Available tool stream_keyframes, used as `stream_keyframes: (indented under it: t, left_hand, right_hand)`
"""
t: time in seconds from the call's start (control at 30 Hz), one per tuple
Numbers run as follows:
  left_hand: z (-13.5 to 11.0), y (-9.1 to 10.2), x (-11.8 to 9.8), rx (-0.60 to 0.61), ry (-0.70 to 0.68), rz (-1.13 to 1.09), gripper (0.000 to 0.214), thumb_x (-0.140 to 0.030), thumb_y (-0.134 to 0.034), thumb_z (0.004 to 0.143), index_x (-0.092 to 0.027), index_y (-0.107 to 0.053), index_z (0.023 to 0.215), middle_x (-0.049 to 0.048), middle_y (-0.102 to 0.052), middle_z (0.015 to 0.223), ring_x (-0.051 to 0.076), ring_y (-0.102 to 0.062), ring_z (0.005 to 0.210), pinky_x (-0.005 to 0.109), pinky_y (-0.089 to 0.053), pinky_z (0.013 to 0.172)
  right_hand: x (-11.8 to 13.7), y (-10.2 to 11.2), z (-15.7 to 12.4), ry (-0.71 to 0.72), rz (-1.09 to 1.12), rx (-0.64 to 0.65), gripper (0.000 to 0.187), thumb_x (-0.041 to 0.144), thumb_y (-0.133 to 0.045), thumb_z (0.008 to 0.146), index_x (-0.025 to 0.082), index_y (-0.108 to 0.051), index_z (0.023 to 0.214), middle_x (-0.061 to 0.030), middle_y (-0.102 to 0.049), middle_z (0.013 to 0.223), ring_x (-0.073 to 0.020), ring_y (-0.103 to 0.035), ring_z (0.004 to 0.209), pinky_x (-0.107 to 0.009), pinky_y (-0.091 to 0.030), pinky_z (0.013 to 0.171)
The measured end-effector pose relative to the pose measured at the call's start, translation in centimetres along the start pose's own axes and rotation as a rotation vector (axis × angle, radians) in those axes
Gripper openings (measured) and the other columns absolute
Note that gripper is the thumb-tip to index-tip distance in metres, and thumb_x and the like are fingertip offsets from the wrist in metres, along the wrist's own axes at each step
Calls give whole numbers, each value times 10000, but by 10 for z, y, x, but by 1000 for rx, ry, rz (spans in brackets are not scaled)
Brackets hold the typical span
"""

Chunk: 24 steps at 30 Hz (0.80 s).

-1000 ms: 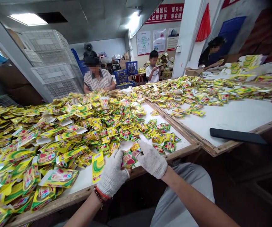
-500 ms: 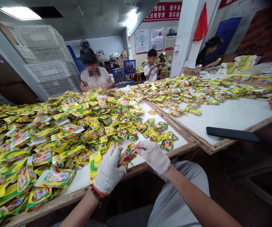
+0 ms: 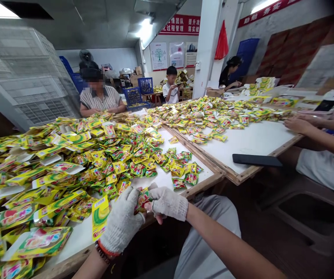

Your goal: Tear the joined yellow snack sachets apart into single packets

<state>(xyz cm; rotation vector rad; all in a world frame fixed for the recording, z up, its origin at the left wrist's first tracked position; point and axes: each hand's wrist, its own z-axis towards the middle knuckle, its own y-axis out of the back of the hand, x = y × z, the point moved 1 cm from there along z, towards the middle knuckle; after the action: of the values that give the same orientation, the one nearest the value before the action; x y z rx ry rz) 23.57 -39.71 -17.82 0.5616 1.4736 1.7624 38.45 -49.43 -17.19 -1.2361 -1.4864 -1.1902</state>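
My left hand, in a white knit glove with bare fingertips, is closed around a small candy box with a red and green printed face. At the box's right end, my right hand, gloved the same way, has its thumb and fingers closed on it; what lies under those fingers is hidden. Just left of my left hand, a yellow carton with a barcode lies on the table. Beyond my hands, small shiny candy packets are scattered on the white tabletop.
A big heap of yellow cartons covers the left side. A wooden strip divides the table. To the right lies a black phone-like slab. Another person's hands rest at the far right. Several people sit around the table.
My right hand has come closer to my left, and its fingers now press against the box's end. The camera has turned to the right, so everything sits further left in view.
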Motion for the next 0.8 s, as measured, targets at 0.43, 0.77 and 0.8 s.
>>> stream_keyframes:
  t: [0.43, 0.77, 0.8]
  left_hand:
    - [15, 13, -21, 4, 40, -217, 436, -432, -569, 692, -219, -573, 1073, 57, -563, 1180, 158, -540, 1095, 279, -485, 923]
    - [109, 6, -46, 191, 82, -824, 584, -564, -504, 700, -199, -488, 1156, 36, -588, 1130, 66, -567, 936, 175, -484, 811]
    - [120, 2, -49, 179, 74, -785, 584, -572, -468, 717, -206, -469, 1172, 36, -577, 1152, 64, -568, 939, 182, -486, 818]
  right_hand:
    - [-2, 19, 2, -49, -141, -241, 263, 403, -541, 706, 150, -494, 652, 66, -421, 372, -32, -382, 311, -119, -237, 334]
    - [-9, 119, 2, 184, -2, -807, 218, 346, -577, 699, 134, -530, 676, 36, -524, 557, -2, -469, 478, -90, -359, 458]
    - [-7, 139, -2, 255, 76, -938, 228, 365, -536, 738, 141, -565, 774, 22, -559, 618, -10, -511, 543, -93, -410, 517]
